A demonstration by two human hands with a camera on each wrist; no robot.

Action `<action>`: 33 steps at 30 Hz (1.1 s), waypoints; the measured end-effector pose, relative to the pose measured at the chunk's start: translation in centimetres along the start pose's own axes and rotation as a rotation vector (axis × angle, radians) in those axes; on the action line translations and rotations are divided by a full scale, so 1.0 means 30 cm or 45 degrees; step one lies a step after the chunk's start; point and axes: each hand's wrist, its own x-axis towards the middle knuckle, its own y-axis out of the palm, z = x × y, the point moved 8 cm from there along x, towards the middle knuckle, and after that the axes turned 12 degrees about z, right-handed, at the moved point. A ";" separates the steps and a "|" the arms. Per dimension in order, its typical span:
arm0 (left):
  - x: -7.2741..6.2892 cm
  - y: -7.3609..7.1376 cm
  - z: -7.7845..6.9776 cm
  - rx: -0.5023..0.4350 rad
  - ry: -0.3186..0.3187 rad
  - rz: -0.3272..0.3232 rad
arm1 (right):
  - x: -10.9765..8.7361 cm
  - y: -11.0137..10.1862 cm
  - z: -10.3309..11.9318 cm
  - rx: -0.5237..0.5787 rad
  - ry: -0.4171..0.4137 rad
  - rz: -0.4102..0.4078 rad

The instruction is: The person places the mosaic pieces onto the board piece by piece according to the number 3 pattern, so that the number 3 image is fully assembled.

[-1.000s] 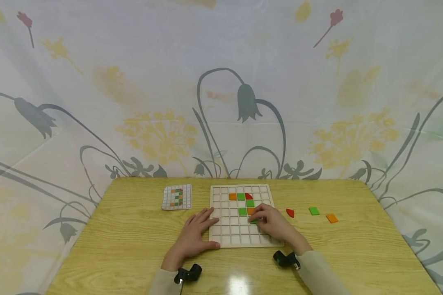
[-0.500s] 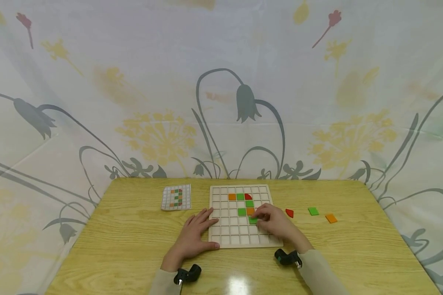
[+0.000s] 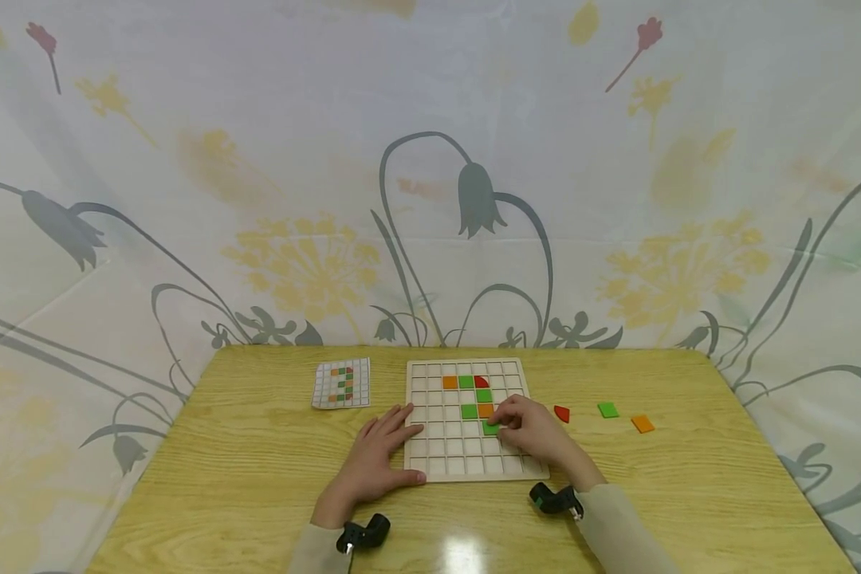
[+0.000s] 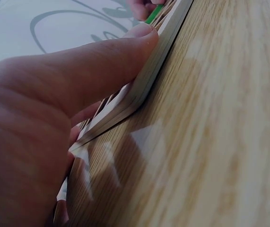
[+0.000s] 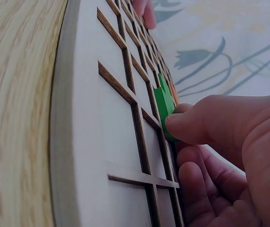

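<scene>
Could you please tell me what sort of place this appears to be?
Probably an indoor tabletop spot for puzzles or games, though I cannot tell which kind of room: a yellowish wood-grain table stands before a pale, flower-patterned, sheet-like backdrop, and a pale wooden grid board lies on the table.

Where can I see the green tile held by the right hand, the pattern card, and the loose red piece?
Green tile [image 5: 163, 106]: right wrist view, on its uncovered part.
Pattern card [image 3: 341, 383]: head view, middle of its printed face.
Loose red piece [image 3: 562, 414]: head view, middle of its top.

Green tile [image 3: 489, 429] on gridded board [image 3: 438, 447]
</scene>
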 end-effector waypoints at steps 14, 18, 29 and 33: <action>-0.001 -0.002 -0.002 -0.010 -0.004 -0.003 | -0.003 0.005 0.021 0.003 0.025 -0.036; -0.001 -0.002 -0.003 -0.009 -0.003 -0.002 | -0.005 0.007 0.018 0.035 0.040 -0.043; -0.002 0.001 -0.001 -0.004 0.007 -0.004 | -0.011 0.006 0.029 0.030 0.039 -0.044; -0.002 -0.003 -0.003 0.008 0.010 -0.009 | -0.013 0.002 0.034 0.019 0.020 -0.051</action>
